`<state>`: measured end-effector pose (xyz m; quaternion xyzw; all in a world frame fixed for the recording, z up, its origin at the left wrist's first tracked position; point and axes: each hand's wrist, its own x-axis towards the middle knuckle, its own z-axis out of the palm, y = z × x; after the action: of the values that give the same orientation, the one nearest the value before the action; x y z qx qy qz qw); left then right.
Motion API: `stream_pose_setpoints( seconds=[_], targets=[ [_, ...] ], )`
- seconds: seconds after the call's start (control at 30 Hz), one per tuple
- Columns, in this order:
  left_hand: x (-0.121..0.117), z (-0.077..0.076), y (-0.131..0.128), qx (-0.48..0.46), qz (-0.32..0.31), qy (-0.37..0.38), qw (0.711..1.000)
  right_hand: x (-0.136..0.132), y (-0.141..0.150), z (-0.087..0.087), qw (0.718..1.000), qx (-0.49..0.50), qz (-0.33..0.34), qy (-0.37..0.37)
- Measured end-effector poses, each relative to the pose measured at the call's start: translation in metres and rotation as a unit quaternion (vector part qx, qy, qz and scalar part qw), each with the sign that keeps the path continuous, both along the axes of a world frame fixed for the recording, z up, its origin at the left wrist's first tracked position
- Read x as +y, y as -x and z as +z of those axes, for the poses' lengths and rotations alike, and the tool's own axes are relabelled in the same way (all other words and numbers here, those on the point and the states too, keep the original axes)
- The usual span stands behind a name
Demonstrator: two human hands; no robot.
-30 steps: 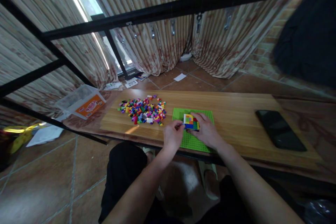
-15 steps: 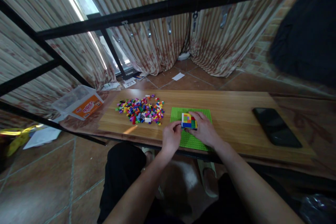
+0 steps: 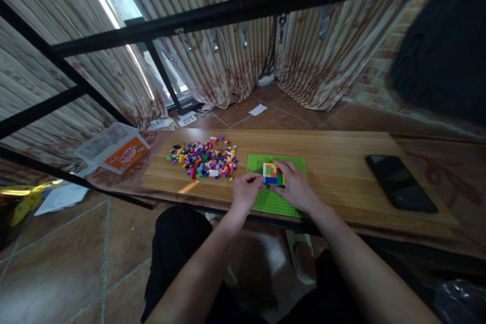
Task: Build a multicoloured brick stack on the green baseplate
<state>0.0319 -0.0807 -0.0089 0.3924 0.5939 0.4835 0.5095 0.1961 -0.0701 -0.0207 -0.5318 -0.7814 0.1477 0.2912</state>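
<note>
A small block of coloured toy bricks (image 3: 272, 174), with white, yellow, orange, red, blue and green parts, is over the green baseplate (image 3: 279, 204). My right hand (image 3: 295, 187) grips it from the right, fingers along its far edge and thumb at its near side. At its left edge is my left hand (image 3: 246, 192), thumb and forefinger pinched together by the white and blue corner. Whatever lies between those left fingertips is too small to make out. Whether the block touches the baseplate is hidden.
Left of the baseplate, a pile of loose bricks (image 3: 205, 158) spreads over the wooden table (image 3: 334, 162). A clear plastic box (image 3: 114, 147) with an orange label stands at the left end. A black phone (image 3: 400, 183) lies at the right. A dark metal bar (image 3: 243, 10) crosses above.
My left hand has shifted slightly up and its fingers lie flatter at the block's left edge. My right hand and the brick block have hardly moved.
</note>
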Motion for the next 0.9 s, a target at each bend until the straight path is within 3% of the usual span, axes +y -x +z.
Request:
stream_pose_setpoints(
  seconds=[0.47, 0.63, 0.77, 0.9],
  targets=[
    [0.005, -0.010, -0.003, 0.073, -0.015, -0.045, 0.996, 0.004, 0.001, -0.004, 1.000, 0.022, -0.003, -0.007],
    [0.005, -0.008, 0.000, 0.047, -0.023, -0.024, 0.998, 0.004, 0.001, -0.003, 0.999, 0.034, -0.005, 0.005],
    [0.005, 0.001, 0.009, 0.036, -0.004, 0.002, 0.999, 0.003, -0.011, 0.004, 0.995, 0.097, 0.020, 0.030],
    [0.007, 0.007, 0.014, 0.039, -0.012, 0.019, 0.999, 0.011, -0.035, 0.005, 0.972, 0.218, 0.040, 0.071]
  ],
)
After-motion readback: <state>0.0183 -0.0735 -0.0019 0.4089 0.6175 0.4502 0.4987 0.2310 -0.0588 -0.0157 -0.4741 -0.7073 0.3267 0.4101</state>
